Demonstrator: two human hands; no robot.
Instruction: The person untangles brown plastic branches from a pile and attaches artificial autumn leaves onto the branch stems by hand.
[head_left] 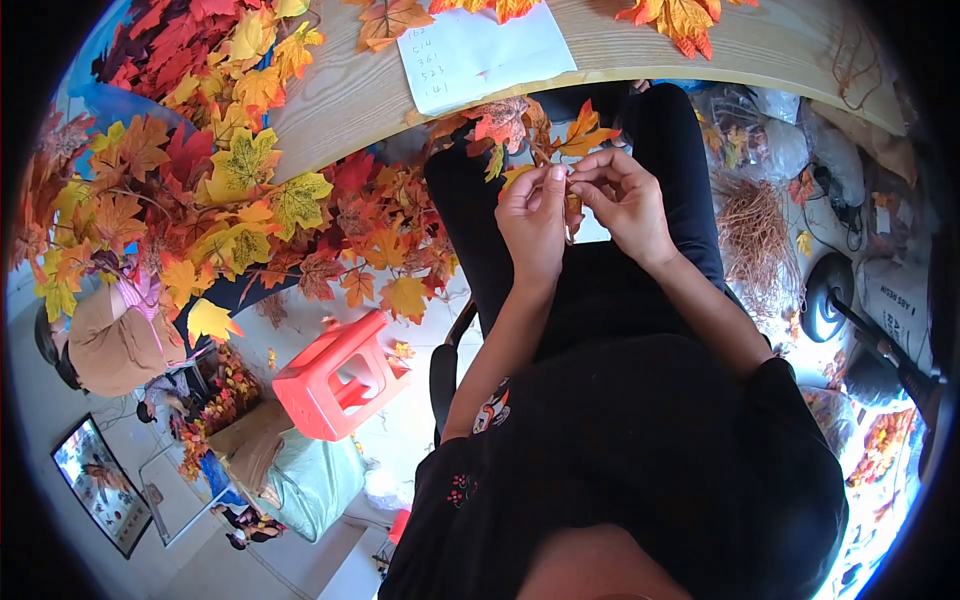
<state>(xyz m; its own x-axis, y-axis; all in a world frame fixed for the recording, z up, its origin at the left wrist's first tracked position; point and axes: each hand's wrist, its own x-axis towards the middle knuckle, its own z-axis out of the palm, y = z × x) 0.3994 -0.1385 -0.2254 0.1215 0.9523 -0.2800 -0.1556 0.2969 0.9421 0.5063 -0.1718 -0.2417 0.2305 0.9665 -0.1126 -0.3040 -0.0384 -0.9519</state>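
Note:
Over my lap, my left hand [535, 215] and my right hand [628, 205] meet, thumbs and fingertips pinched together. Between them is the stem of an artificial maple leaf spray [585, 132], with orange, pinkish-red and yellow leaves fanning out beyond my fingers. The left hand grips the stem. The right fingertips pinch at the same spot, where the small part they hold is hidden. A little of the spray hangs below my hands, partly covered by them.
A wooden table [345, 110] with a handwritten paper sheet [490, 55] lies ahead. Piled leaf sprays [240, 215] fill the left, above a red plastic stool [335, 375]. Brown stems [755, 235] lie bundled at right, near a round black base [828, 297]. Another person [115, 345] sits far left.

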